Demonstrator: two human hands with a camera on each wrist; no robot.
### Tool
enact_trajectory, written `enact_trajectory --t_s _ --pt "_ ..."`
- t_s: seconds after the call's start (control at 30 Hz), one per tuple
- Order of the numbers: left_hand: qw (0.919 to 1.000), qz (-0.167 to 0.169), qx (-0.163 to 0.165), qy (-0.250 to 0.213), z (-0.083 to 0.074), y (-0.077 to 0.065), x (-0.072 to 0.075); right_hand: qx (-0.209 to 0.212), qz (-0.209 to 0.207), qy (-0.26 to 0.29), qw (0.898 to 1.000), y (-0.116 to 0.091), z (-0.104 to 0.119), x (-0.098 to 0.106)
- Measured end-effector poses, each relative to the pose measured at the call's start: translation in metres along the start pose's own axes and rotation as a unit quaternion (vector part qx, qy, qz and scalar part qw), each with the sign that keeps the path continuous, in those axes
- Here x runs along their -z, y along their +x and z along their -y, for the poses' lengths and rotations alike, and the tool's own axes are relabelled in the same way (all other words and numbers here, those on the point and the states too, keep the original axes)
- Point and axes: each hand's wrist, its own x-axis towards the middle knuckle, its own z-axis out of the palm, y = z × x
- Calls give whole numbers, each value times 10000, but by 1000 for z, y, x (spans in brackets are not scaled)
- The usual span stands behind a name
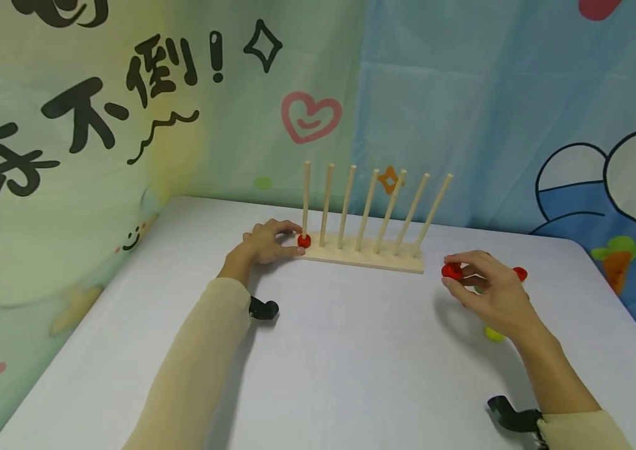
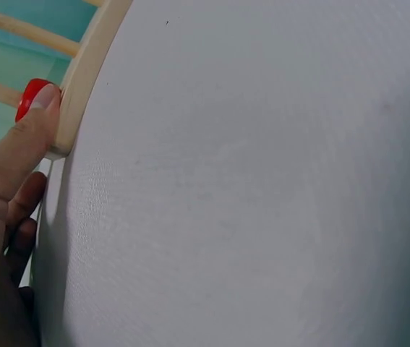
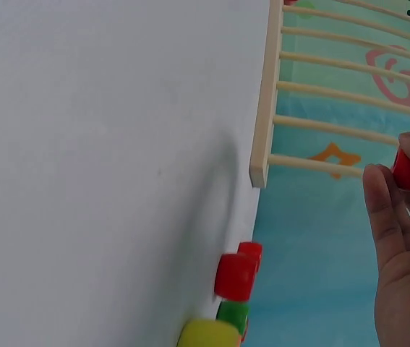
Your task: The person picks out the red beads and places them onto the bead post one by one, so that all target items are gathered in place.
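A wooden peg rack (image 1: pixel 368 257) with several upright pegs stands toward the back of the table. One red bead (image 1: pixel 304 241) sits at the foot of its leftmost peg. My left hand (image 1: pixel 266 242) grips the rack's left end, the thumb in front and beside that bead, the forefinger reaching behind. To the right of the rack, my right hand (image 1: pixel 489 287) holds another red bead (image 1: pixel 452 271) above the table, pinched between thumb and fingers. The right wrist view shows this held bead (image 3: pixel 408 170) from the side.
Loose beads lie by the right hand, partly hidden by it: a yellow bead (image 1: pixel 494 334), a red bead (image 1: pixel 519 273) and a green bead (image 3: pixel 233 315). A printed cloth (image 1: pixel 436 106) hangs behind the white table (image 1: pixel 351 350). Black wrist mounts stick out beside both forearms.
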Motion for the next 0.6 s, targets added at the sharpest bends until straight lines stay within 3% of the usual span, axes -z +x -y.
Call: enact_trajectory --t_s 0.2,0.4,0.6 --pt "9999 -75 -74 37 1 1 -1 121 -40 165 9998 10 5 -10" --pt "9999 -81 -64 71 2 3 -2 306 -160 -32 9994 25 31 -16" --pt "10000 -79 -24 4 3 2 0 523 -80 231 9983 40 46 -21"
